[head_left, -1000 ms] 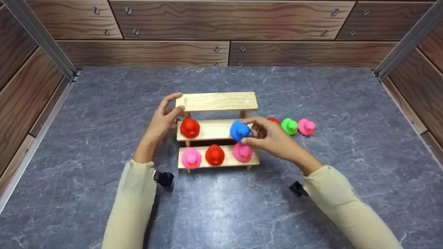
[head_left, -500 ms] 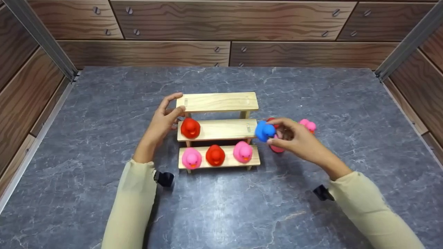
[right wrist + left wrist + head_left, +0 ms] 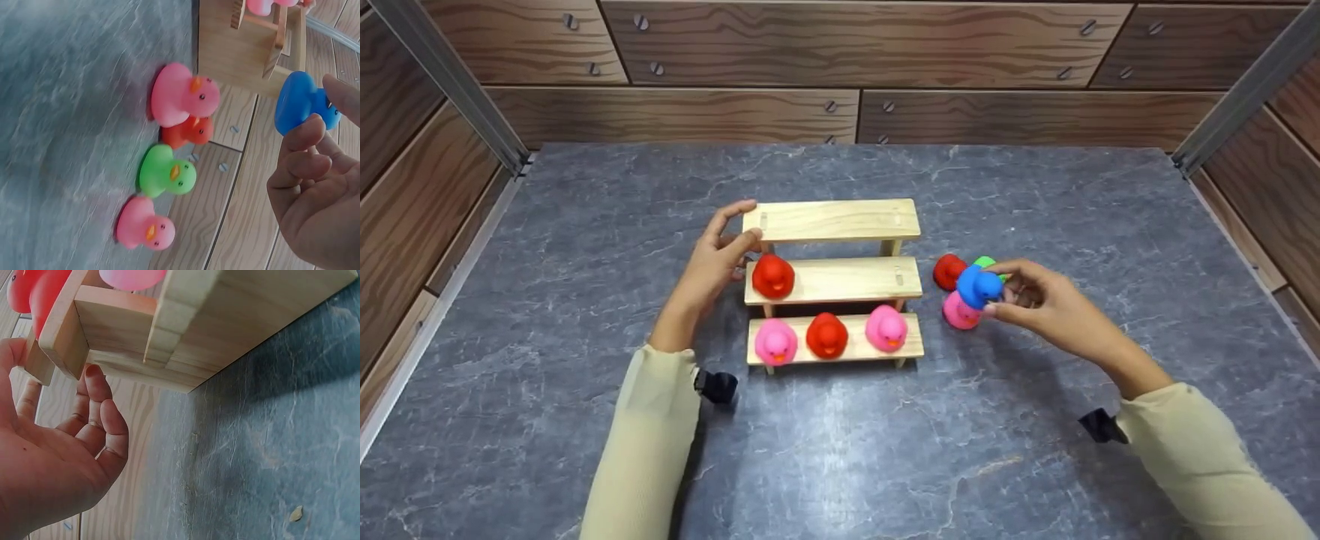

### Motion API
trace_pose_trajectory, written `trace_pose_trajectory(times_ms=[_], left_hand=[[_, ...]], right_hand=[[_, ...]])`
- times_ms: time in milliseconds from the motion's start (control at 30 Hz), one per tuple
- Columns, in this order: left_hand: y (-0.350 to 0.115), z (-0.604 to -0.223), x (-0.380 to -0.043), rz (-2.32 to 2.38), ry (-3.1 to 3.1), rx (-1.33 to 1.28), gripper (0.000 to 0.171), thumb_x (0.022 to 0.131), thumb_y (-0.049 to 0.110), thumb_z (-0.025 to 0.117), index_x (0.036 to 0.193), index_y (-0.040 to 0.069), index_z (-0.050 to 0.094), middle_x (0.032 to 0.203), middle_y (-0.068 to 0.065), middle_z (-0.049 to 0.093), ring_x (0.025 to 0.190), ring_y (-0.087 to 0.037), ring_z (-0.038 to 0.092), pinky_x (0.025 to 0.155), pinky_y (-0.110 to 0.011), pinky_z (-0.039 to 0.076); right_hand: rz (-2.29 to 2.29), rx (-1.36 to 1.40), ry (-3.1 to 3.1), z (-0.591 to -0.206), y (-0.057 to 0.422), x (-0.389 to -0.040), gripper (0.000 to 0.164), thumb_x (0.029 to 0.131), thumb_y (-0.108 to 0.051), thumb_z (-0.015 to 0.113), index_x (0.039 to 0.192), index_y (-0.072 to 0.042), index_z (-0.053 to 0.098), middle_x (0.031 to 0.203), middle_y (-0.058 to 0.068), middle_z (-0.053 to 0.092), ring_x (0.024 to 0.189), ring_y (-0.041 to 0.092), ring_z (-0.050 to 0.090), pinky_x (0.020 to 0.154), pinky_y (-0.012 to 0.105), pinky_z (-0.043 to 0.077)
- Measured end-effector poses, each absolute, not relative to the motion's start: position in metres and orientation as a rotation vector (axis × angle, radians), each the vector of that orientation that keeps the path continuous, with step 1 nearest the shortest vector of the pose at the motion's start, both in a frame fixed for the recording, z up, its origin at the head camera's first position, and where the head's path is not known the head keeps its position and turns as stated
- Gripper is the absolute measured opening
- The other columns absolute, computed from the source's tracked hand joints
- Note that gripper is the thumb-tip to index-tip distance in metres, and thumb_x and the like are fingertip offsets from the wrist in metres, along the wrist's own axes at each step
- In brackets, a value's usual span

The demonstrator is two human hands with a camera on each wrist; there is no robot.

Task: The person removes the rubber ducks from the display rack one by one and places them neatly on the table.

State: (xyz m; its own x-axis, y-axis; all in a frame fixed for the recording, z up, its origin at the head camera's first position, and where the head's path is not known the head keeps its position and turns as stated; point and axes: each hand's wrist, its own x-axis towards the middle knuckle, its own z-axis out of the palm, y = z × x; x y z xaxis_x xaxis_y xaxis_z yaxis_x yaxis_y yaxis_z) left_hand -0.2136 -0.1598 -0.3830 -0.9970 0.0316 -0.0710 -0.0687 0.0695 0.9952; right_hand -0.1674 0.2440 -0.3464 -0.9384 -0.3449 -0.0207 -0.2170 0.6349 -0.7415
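A three-step wooden shelf [image 3: 834,220] stands on the table. My left hand [image 3: 712,262] pinches the left end of its top board between thumb and forefinger, the other fingers curled loosely below. With my right hand [image 3: 1054,309] I hold a blue rubber duck [image 3: 975,285] by thumb and fingertips, to the right of the shelf. The right wrist view shows this blue duck [image 3: 298,102] raised off the table. On the middle step sits a red duck [image 3: 772,277] at the left. The bottom step bears a pink duck [image 3: 775,343], a red duck [image 3: 826,337] and another pink duck [image 3: 886,330].
Right of the shelf, on the grey marbled table [image 3: 840,450], are a red duck [image 3: 949,271], a pink duck [image 3: 960,311] and a green duck [image 3: 163,171]. Another pink duck [image 3: 143,224] is hidden behind my right hand in the head view. Wood-patterned walls [image 3: 735,45] enclose the table.
My right hand has carried the blue duck rightward from over the middle step to above the loose ducks beside the shelf. The left hand keeps its place on the top board.
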Motion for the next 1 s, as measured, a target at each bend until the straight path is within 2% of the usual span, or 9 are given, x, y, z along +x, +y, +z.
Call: trace_pose_trajectory(times_ms=[333, 533, 767, 1000], left_hand=[[-0.16, -0.386, -0.214, 2.092, 2.243, -0.058, 0.047, 0.096, 0.021, 0.058, 0.14, 0.021, 0.044, 0.083, 0.003, 0.065, 0.068, -0.009, 0.053, 0.056, -0.02, 0.044], [-0.16, -0.385, -0.215, 2.09, 2.243, -0.052, 0.047, 0.096, 0.02, 0.057, 0.141, 0.02, 0.044, 0.084, 0.002, 0.063, 0.067, -0.009, 0.049, 0.054, -0.019, 0.042], [-0.159, -0.383, -0.214, 2.094, 2.236, -0.047, 0.047, 0.096, 0.021, 0.057, 0.141, 0.021, 0.044, 0.084, 0.002, 0.064, 0.065, -0.008, 0.052, 0.054, -0.02, 0.042], [-0.159, -0.382, -0.213, 2.072, 2.241, -0.075, 0.047, 0.096, 0.023, 0.057, 0.141, 0.024, 0.043, 0.087, 0.002, 0.065, 0.073, -0.013, 0.054, 0.059, -0.023, 0.048]], right_hand=[[-1.168, -0.463, 2.719, -0.355, 0.266, -0.166, 0.043, 0.088, -0.017, 0.071, 0.126, 0.001, 0.056, 0.086, 0.004, 0.054, 0.07, 0.006, 0.05, 0.061, 0.02, 0.044], [-1.146, -0.419, 2.731, -0.363, 0.275, -0.167, 0.043, 0.089, -0.016, 0.07, 0.125, 0.002, 0.056, 0.087, 0.005, 0.055, 0.069, 0.005, 0.051, 0.06, 0.02, 0.044], [-1.142, -0.374, 2.702, -0.371, 0.285, -0.17, 0.045, 0.088, -0.013, 0.07, 0.127, 0.005, 0.053, 0.088, 0.007, 0.054, 0.068, 0.005, 0.05, 0.058, 0.02, 0.043], [-1.102, -0.337, 2.674, -0.377, 0.29, -0.175, 0.044, 0.088, -0.012, 0.069, 0.125, 0.006, 0.053, 0.09, 0.008, 0.055, 0.071, 0.006, 0.052, 0.06, 0.02, 0.044]])
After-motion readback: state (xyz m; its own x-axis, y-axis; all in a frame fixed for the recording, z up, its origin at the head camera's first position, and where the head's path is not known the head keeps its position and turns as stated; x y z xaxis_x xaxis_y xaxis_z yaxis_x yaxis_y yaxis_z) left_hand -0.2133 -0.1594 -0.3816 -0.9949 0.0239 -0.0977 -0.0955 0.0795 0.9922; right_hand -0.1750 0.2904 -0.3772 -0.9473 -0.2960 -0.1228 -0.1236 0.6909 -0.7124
